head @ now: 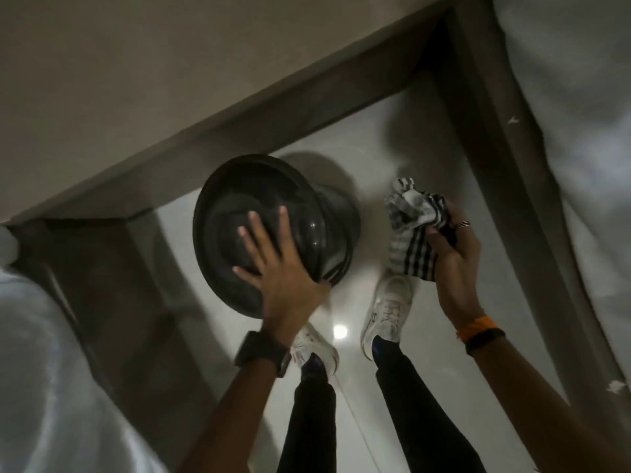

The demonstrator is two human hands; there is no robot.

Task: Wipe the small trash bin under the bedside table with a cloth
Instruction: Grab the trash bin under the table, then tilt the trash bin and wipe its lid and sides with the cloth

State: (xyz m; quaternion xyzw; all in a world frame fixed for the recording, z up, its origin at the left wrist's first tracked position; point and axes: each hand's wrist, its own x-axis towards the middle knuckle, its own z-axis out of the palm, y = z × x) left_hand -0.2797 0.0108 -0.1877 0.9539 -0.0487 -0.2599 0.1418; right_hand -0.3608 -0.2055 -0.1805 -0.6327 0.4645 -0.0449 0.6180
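Note:
A small dark round trash bin with a domed lid stands on the pale glossy floor, seen from above. My left hand lies flat on the lid with fingers spread, covering its near right part. My right hand is to the right of the bin, apart from it, and clutches a bunched black-and-white striped cloth. The cloth hangs above the floor and does not touch the bin.
A grey skirting band runs along the wall behind the bin and down the right side. A dark furniture piece stands at the left. My two white shoes are on the floor just below the bin. White fabric lies at the right.

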